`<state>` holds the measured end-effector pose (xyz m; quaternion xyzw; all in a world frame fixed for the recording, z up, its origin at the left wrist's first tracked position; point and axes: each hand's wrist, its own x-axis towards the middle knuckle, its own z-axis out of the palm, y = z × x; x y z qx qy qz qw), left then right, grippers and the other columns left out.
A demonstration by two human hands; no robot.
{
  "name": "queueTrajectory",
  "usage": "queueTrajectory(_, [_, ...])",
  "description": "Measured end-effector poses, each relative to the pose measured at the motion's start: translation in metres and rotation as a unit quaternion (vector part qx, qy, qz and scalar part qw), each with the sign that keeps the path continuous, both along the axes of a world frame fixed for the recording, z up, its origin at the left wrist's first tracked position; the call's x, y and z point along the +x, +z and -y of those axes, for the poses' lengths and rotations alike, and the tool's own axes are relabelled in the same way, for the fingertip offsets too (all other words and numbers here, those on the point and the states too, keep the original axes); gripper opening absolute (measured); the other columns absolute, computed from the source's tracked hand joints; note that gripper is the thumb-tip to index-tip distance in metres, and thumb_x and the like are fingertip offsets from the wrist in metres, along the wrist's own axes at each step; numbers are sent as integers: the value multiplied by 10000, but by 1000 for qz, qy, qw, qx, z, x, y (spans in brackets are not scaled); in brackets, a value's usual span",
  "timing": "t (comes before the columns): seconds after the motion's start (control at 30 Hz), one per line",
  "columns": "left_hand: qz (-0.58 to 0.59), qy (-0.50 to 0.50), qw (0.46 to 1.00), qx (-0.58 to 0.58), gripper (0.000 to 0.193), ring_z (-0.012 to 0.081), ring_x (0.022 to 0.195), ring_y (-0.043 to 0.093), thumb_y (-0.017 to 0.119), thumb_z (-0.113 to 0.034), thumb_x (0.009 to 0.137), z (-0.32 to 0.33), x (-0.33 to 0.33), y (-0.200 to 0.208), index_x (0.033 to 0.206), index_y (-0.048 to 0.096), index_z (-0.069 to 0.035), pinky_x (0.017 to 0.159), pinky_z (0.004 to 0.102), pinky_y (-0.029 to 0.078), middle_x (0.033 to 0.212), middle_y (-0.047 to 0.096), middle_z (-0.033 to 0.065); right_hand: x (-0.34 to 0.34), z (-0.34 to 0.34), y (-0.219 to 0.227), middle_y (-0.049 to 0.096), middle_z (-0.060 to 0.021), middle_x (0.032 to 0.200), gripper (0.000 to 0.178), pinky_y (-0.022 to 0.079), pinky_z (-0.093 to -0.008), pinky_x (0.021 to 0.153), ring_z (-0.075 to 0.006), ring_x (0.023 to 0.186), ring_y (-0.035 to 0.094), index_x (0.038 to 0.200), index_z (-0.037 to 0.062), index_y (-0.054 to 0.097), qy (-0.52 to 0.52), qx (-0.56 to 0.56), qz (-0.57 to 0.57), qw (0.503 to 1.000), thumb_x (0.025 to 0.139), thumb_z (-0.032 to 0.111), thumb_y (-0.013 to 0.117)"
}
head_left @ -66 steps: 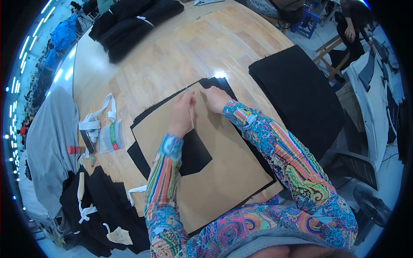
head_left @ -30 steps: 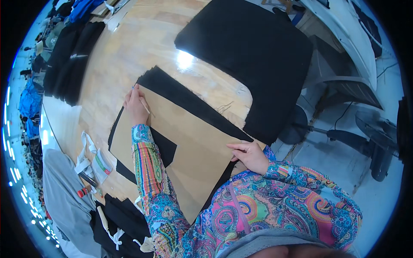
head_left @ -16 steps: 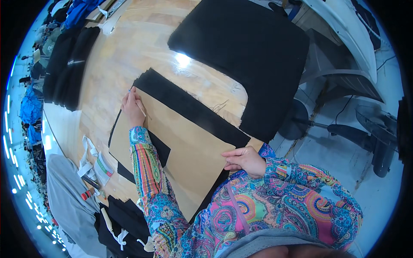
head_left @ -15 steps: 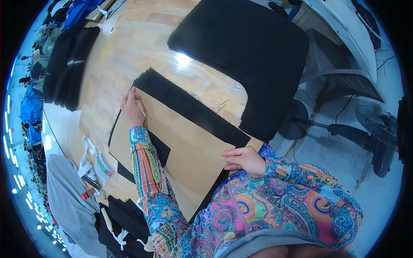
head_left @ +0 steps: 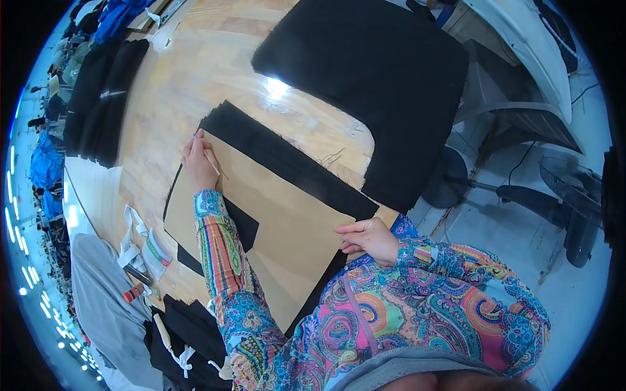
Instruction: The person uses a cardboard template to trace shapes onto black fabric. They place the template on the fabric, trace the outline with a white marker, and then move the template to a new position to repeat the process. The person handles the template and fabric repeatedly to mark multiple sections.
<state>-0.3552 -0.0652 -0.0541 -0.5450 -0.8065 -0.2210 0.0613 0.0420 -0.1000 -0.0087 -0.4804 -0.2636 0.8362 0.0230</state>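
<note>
A large tan paper pattern (head_left: 274, 189) lies over black fabric (head_left: 287, 153), which shows as a strip along its upper right side and at its left and lower edges. At the pattern's far-left corner, my left hand (head_left: 201, 163) is closed, with a thin pale pencil-like stick (head_left: 212, 161) between its fingers. The fingertips rest close to the fabric edge; what else they touch is hidden. On the right, my right hand (head_left: 370, 240) is closed in a pinch on the pattern's near right edge. Whether it also grips the fabric cannot be seen.
A big black fabric piece (head_left: 365, 72) covers the far right of the wooden table (head_left: 163, 98). Folded black fabric (head_left: 104, 104) lies at left. Nearer are white ties (head_left: 130, 244), a red-handled tool (head_left: 132, 294) and black cloth (head_left: 189, 332). A fan (head_left: 570, 189) stands right.
Both hands keep their holds, with only a very slight shift. The pattern and fabric lie almost as before.
</note>
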Motion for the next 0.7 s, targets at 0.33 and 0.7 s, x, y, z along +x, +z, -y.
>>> queueTrajectory(0.33, [-27, 7, 1000, -3, 317, 216, 1027, 521, 483, -66, 850, 0, 2, 0, 1154, 572, -68, 923, 368, 342, 891, 593, 19, 1, 4, -3, 649, -90, 829, 239, 520, -243, 667, -127, 704, 625, 1081, 13, 633, 23, 139, 37, 989, 868, 70, 542])
queueTrajectory(0.7, [-21, 0, 1000, -3, 342, 207, 1052, 509, 474, -69, 856, 0, 3, 0, 1189, 548, -52, 935, 378, 311, 865, 593, -3, -1, 0, 5, 606, -56, 799, 263, 518, -249, 657, -128, 705, 612, 1120, 11, 610, 5, 199, 56, 978, 877, 42, 515])
